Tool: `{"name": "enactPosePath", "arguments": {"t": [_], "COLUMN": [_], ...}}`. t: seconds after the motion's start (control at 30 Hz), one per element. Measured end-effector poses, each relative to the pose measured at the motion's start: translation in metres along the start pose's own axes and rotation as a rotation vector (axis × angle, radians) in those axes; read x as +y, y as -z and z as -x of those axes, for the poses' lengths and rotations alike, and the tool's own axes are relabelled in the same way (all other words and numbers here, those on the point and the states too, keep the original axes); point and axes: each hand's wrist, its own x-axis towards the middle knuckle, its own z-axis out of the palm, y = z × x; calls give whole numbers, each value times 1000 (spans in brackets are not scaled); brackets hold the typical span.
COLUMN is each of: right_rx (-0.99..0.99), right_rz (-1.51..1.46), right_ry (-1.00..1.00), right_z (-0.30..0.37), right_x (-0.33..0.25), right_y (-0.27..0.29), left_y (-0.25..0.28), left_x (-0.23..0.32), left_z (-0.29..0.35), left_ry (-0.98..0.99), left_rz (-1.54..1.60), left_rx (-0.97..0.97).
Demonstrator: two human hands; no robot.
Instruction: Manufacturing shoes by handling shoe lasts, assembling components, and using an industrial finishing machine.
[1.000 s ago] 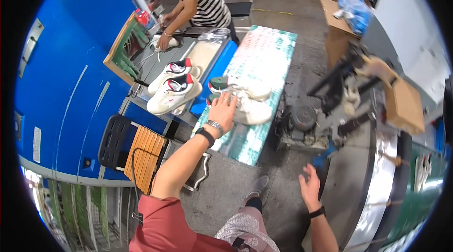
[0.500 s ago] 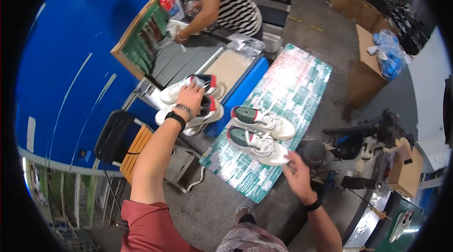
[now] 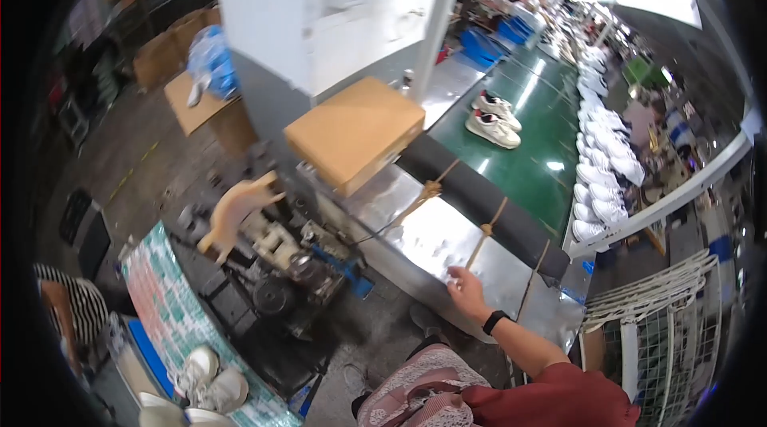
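Note:
My right hand (image 3: 469, 293), with a dark band at the wrist, hovers over the near edge of a shiny metal table (image 3: 435, 227). Its fingers are loosely bent and apart, with nothing seen between them. My left hand is out of view. At the lower left, a pair of white sneakers (image 3: 225, 389) sits on a green-and-white patterned board (image 3: 164, 283). Nearer the bottom rim are more white shoe parts (image 3: 160, 411), partly cut off. Beyond the metal table, another pair of cream sneakers with dark-and-red collars (image 3: 494, 128) rests on a green conveyor belt (image 3: 511, 179).
A cardboard box (image 3: 355, 131) stands at the metal table's left end, beside a grey-white pillar (image 3: 272, 19). Machinery (image 3: 280, 259) stands between board and table. Rows of white shoes (image 3: 599, 163) line the belt's right side. A person in a striped shirt (image 3: 76, 303) is far left.
My view has swung right, from the patterned board to the conveyor. My right hand has left the sneakers on the board and is over the metal table; my left hand has gone out of view.

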Motion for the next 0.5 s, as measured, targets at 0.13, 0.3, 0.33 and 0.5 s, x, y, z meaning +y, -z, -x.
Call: {"name": "enactPosePath", "arguments": {"t": [0.13, 0.3, 0.33, 0.5], "right_rx": [278, 330, 346, 153], "right_rz": [137, 314, 355, 412], "right_ry": [110, 65, 13, 24], "right_z": [-79, -149, -157, -130], "right_x": [81, 159, 184, 291], "right_y": [69, 137, 149, 155], "left_y": [-84, -185, -168, -276], "left_x": [154, 425, 481, 706], "left_z": [-53, -131, -188, -271], "left_ry": [-101, 469, 357, 182], "left_rz": [359, 1285, 1452, 1456], "left_rx": [78, 139, -348, -644]}}
